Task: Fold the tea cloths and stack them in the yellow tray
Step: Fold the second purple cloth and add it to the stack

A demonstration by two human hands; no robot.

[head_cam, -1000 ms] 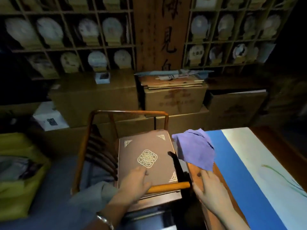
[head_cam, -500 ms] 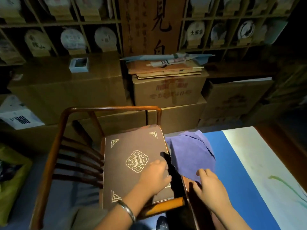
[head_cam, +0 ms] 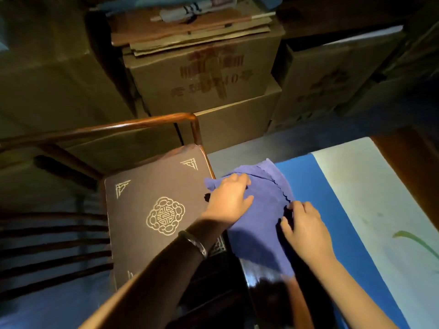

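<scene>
Several purple tea cloths (head_cam: 263, 210) with scalloped edges lie in a loose pile on the near-left corner of the table, partly over the blue mat (head_cam: 316, 186). My left hand (head_cam: 228, 200) rests on the pile's far-left part, fingers laid over the cloth. My right hand (head_cam: 306, 231) is at the pile's right edge, where its fingertips and thumb pinch the cloth. The yellow tray is out of view.
A brown box (head_cam: 152, 205) with a gold emblem lies on the seat of a wooden chair (head_cam: 133, 122) just left of the table. Stacked cardboard boxes (head_cam: 204, 74) fill the background. The mat turns pale (head_cam: 370, 198) further right.
My left hand left the brown box and moved right onto the purple cloths. My right hand shifted up to the pile's right edge. The view tilted downward.
</scene>
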